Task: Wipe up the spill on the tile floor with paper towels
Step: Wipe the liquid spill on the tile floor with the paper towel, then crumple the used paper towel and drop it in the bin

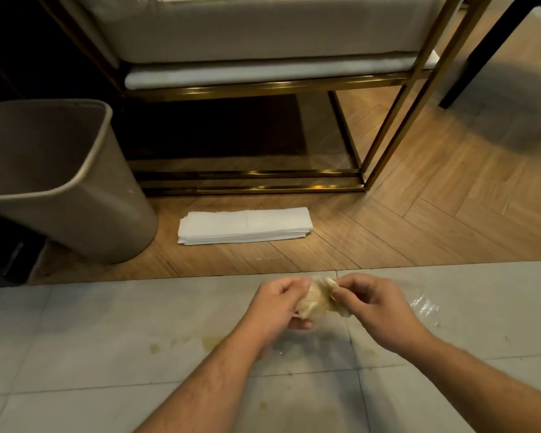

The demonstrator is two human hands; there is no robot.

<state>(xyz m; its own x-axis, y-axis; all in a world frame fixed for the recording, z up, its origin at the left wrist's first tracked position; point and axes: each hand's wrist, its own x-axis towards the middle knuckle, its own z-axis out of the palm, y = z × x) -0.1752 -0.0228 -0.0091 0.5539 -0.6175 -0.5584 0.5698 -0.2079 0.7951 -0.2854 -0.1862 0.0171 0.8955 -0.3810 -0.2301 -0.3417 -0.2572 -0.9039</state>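
A flat stack of clean paper towels (245, 225) lies on the wood floor (419, 220), and everything else sits around it. Just to its left stands a tan waste bin (60, 182), tilted in this view; its inside is shadowed and I cannot tell what it holds. Directly behind the stack is the gold metal frame (250, 178) of a cushioned seat (263, 29). In front of the stack the wood gives way to the grey tile floor (91, 332), where nothing lies between the stack and the hands. The left hand (278, 303) is curled closed around a crumpled, brown-stained wad of paper towel (317, 300), held above the tile. The right hand (374, 303) pinches the wad's right edge with thumb and fingertips, its other fingers loosely bent. On the tile, nearer the viewer than the stack, faint yellowish spill stains (211, 340) show left of the left forearm, and a wet sheen (423, 306) glistens right of the right hand.
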